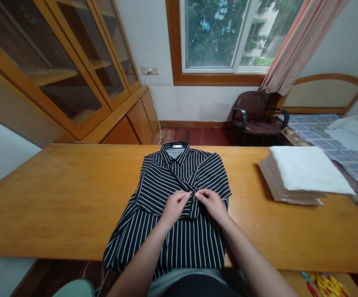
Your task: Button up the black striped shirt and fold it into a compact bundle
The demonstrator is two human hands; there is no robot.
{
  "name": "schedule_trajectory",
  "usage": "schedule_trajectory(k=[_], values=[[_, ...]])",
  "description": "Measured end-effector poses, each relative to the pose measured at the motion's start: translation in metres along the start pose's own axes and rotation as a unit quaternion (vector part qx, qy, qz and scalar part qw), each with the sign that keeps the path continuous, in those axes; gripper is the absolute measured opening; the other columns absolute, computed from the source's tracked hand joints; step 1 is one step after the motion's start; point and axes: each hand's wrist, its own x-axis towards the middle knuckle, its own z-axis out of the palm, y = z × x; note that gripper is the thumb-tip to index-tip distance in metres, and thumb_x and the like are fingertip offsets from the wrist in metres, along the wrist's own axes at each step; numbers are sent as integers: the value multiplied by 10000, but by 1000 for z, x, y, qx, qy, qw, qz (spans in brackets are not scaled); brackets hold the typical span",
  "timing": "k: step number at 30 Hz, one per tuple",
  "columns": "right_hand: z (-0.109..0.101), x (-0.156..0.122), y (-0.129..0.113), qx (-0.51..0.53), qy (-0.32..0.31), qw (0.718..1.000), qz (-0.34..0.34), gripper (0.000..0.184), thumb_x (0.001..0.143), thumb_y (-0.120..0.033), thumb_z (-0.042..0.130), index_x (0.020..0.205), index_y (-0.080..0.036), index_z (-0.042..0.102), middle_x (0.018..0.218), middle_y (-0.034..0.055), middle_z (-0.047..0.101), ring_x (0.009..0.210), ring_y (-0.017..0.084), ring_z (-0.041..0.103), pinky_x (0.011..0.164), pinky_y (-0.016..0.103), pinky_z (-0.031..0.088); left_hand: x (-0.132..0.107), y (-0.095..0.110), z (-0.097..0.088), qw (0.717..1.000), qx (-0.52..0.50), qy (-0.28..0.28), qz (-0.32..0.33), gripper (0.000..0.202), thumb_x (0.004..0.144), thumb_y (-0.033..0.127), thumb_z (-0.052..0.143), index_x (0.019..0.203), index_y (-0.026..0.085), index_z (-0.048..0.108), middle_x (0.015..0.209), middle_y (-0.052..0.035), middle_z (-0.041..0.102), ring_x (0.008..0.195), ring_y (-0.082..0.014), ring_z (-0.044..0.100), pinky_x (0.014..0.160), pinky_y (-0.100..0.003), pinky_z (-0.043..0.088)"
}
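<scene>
A black shirt with white stripes (173, 239) lies on the wooden table, its collar toward the far edge and its hem at the near edge. Both sleeves are folded inward across the chest. My left hand (176, 203) pinches the shirt's fabric where the sleeve ends meet, near the middle of the chest. Just to its right, my right hand (209, 200) pinches the same bunch of cloth, fingertips close to those of the left. The small part between the fingertips is too tiny to make out.
On the right of the table (74, 194) stands a stack of white folded sheets or packs (309, 169). Beyond are a brown armchair (253, 111), a bed (309, 123) and a window. A glass-fronted cabinet (107, 103) stands at left. Yellow strips (327, 284) lie below the near edge.
</scene>
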Motion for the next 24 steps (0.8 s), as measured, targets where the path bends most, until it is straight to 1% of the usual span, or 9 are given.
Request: schedule_trajectory(k=[4, 9, 13, 14, 16, 19, 21, 22, 24], values=[[1, 0, 0, 13, -3, 1000, 6, 242, 845, -419, 631, 831, -196, 724, 853, 29, 745, 838, 214, 678, 783, 308, 497, -1, 2, -3, 1000, -10, -10, 9, 335, 968, 363, 464, 1024, 211, 758, 1011, -60, 724, 988, -211, 645, 950, -362, 499], [4, -2, -2, 1, 20, 1000, -16, 214, 862, -394, 614, 835, -206, 712, 869, 34, 740, 851, 216, 672, 800, 320, 491, 0, 1, -2, 1000, -25, -17, 3, 284, 938, 377, 535, 1014, 207, 750, 1024, -65, 702, 994, -205, 642, 945, -356, 507], [9, -5, -2, -23, 57, 997, -42, 190, 869, -378, 611, 824, -209, 686, 853, 37, 712, 822, 212, 655, 778, 321, 489, 0, -3, 1, 1000, -20, -10, -9, 286, 873, 405, 622, 1055, 209, 723, 1063, -62, 678, 963, -196, 641, 865, -332, 539], [10, -5, -2, -24, 66, 997, -45, 174, 868, -371, 615, 849, -210, 678, 841, 33, 699, 802, 207, 648, 763, 316, 490, 0, -3, 2, 1000, -19, -9, -12, 291, 863, 405, 631, 1058, 208, 720, 1058, -60, 676, 935, -189, 643, 841, -324, 544], [12, -7, -2, -14, 76, 996, -49, 184, 867, -354, 619, 978, -213, 657, 827, 19, 674, 766, 194, 633, 738, 305, 492, 0, -4, 3, 1000, -19, -5, -19, 290, 852, 394, 640, 1058, 205, 717, 1048, -57, 674, 878, -176, 645, 810, -315, 548], [13, -8, -3, 1, 71, 996, -60, 394, 882, -314, 596, 1263, -225, 555, 851, 2, 651, 757, 180, 620, 757, 303, 500, 0, -3, 5, 999, -23, 7, -26, 274, 830, 362, 652, 1038, 198, 722, 1041, -58, 677, 845, -170, 645, 794, -313, 550], [12, -9, -2, -17, 67, 995, -71, 447, 898, -296, 575, 1338, -242, 521, 891, 10, 650, 798, 184, 622, 801, 315, 498, 0, -3, 7, 999, -25, 17, -24, 261, 822, 356, 656, 1016, 196, 728, 1018, -57, 685, 847, -175, 646, 794, -314, 549], [12, -9, -2, -32, 63, 994, -80, 410, 907, -297, 566, 1314, -251, 553, 912, 19, 653, 835, 191, 625, 823, 323, 494, 0, -4, 8, 999, -23, 21, -23, 256, 820, 359, 655, 1004, 197, 730, 1000, -55, 689, 848, -178, 647, 791, -315, 548], [11, -8, 0, -56, 59, 992, -101, 275, 923, -311, 556, 1176, -257, 650, 942, 36, 659, 908, 208, 627, 855, 336, 486, 0, -5, 9, 999, -19, 27, -25, 251, 823, 366, 648, 987, 198, 734, 979, -53, 698, 849, -183, 650, 785, -315, 544]])
